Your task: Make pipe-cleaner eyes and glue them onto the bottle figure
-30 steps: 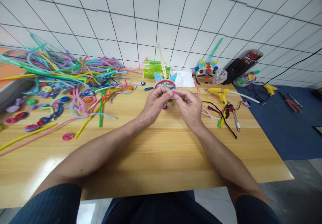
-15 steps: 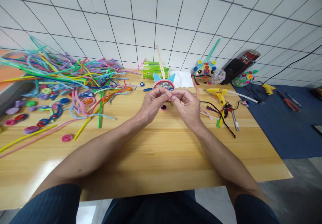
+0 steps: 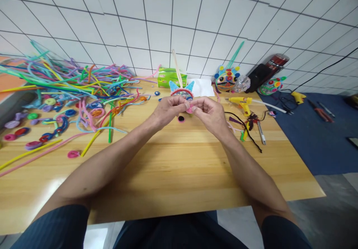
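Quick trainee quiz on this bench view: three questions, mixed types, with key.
1. True or false: the red-handled pliers lie on the blue cloth.
2. The left hand and right hand both pinch: (A) a white pen, (B) a pink piece, (C) a glue gun.
3. Fill in: the box behind the craft with blue points is mainly ____.

Key: 1 true; 2 B; 3 green.

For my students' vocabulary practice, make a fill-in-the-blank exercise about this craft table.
The left hand and right hand pinch a small piece coloured ____.
The glue gun lying on the wooden table is ____.
The tissue box is mostly ____.
The cloth under the pliers is ____.

Missing words: pink; yellow; green; blue.
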`<state>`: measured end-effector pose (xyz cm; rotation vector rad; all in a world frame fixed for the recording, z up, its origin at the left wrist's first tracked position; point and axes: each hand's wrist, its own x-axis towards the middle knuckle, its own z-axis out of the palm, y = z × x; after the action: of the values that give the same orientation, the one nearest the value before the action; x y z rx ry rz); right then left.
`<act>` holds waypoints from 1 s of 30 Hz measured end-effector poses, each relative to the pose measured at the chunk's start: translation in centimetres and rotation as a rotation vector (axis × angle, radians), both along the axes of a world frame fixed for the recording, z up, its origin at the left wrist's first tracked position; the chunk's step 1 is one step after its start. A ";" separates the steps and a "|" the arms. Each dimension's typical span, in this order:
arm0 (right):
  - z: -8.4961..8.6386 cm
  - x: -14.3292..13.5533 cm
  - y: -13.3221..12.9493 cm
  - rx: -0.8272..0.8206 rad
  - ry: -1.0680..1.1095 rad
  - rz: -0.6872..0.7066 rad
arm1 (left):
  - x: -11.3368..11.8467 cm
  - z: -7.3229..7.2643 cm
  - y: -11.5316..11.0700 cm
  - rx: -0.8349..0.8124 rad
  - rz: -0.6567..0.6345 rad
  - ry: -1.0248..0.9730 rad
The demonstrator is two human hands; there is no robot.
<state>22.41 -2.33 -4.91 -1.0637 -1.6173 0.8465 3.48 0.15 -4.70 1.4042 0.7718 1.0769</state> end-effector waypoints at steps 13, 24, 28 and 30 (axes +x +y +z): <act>-0.7 -0.5 0.3 0.000 0.034 -0.103 | 0.4 -0.3 -0.4 0.030 0.122 -0.014; -2.0 0.4 -1.6 -0.071 0.036 -0.120 | 0.2 0.2 -0.7 0.005 -0.052 0.180; -2.7 0.8 -2.0 -0.111 0.108 -0.075 | 0.3 0.0 -1.0 -0.035 -0.068 0.186; -3.0 0.9 -1.9 -0.078 0.129 -0.106 | 0.2 -0.4 -1.0 -0.037 -0.036 0.197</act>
<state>23.33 -4.27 -7.91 -1.1161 -1.4178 0.8954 3.65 -0.90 -5.05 1.5015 0.9001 0.9013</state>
